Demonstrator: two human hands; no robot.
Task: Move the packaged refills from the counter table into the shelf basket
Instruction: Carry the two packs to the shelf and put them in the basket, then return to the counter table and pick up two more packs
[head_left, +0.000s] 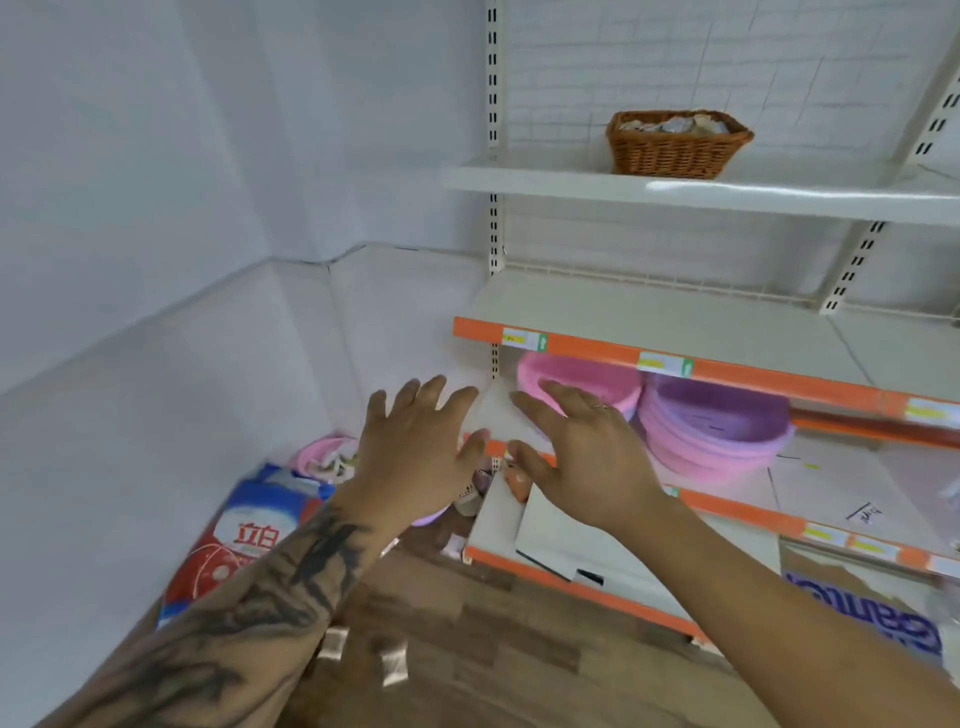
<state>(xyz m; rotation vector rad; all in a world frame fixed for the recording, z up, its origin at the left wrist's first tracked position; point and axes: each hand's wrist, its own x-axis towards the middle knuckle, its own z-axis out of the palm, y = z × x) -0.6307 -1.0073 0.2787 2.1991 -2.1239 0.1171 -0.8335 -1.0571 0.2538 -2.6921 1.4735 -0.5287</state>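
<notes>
A brown wicker basket (678, 143) stands on the upper white shelf (571, 182), with several pale packaged refills (670, 124) showing over its rim. My left hand (415, 447) and my right hand (576, 457) hover side by side well below the basket, at the height of the lower shelves. Both have their fingers spread and straight and hold nothing. Two small shiny packets (395, 670) lie on the wooden floor between my forearms. No counter table is in view.
The middle shelf (675, 322) has an orange front edge with price labels. Under it sit stacked pink (582, 379) and purple (722, 421) plastic basins. A blue and red detergent bag (244, 535) and a pink basin (322, 457) lie on the floor at left. A white wall closes the left side.
</notes>
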